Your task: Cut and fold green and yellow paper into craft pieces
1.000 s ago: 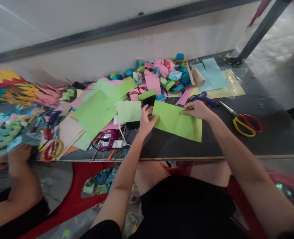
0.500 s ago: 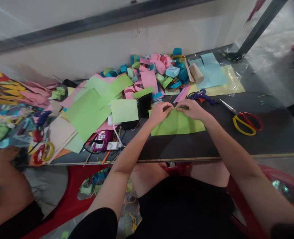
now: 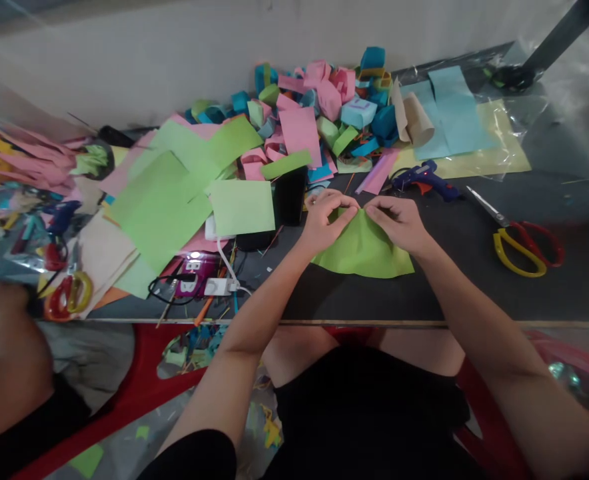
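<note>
Both hands pinch the upper edge of a green sheet of paper, close together near its middle. My left hand has thumb and fingers closed on the edge from the left. From the right, my right hand grips the same edge, fingers curled. Between the hands the paper bulges up, while its lower edge hangs or rests just above the dark table; which of the two I cannot tell. A blue glue gun lies beyond my right hand. Scissors with red and yellow handles lie farther right.
A heap of folded paper pieces sits against the wall. Green sheets and a purple power strip are on the left, with cables. Blue paper lies back right. Another person's arm rests at far left.
The green sheet's upper edge has been drawn up and bunched, so the paper now bulges and its lower edge curves. My hands have come slightly nearer each other. The camera view has shifted.
</note>
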